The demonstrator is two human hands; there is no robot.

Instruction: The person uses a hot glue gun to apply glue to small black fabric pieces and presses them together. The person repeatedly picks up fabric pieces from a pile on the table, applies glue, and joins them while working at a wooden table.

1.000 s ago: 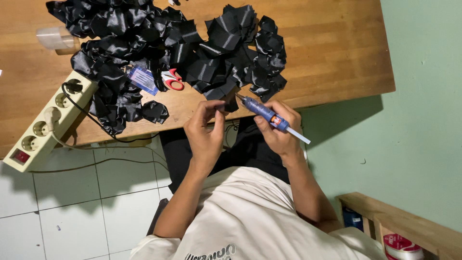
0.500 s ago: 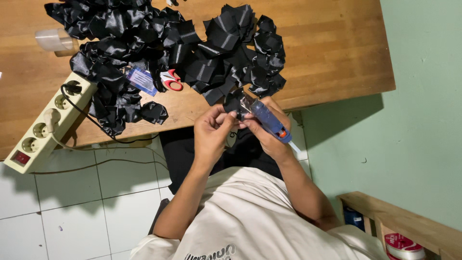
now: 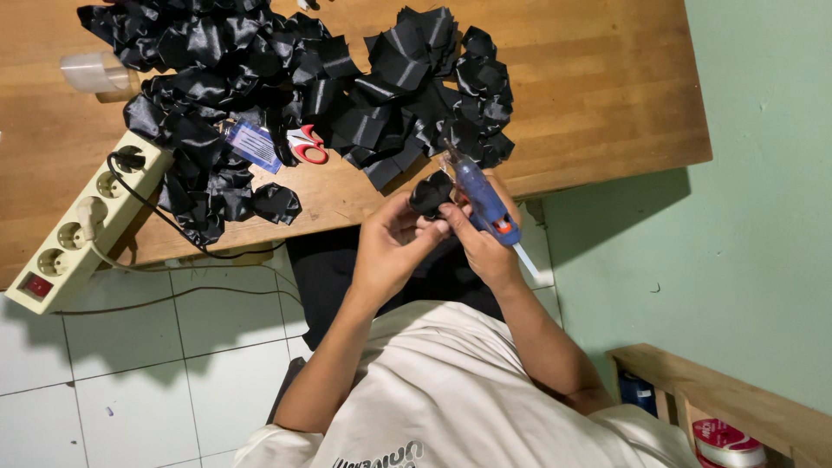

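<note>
Ribbon piece [image 3: 431, 192]: small black satin fold, held over the near edge of the counter [image 3: 598, 95], just in front of the big black ribbon heap [image 3: 295, 95].
Left hand [image 3: 392, 247]: my grip here is pinched on the ribbon piece, fingers curled round its lower side.
Right hand [image 3: 482, 247]: wrapped tight on the blue glue gun [image 3: 481, 198], its nozzle pointing toward the heap and sitting right beside the ribbon piece.
Step in hand: I judge this to be gluing, nozzle brought to the fold while the other hand steadies it.
Next move calls for: a steady nozzle, a small squeeze, and fingertips kept off the hot tip, as I read it.
Edges: the counter edge runs directly beneath both hands; the heap crowds the side beyond the piece.
Open room: bare wood lies to the right of the heap; the left of the heap is taken by red-handled scissors [image 3: 305, 144] and a cream power strip [image 3: 82, 227] overhanging the edge.
</note>
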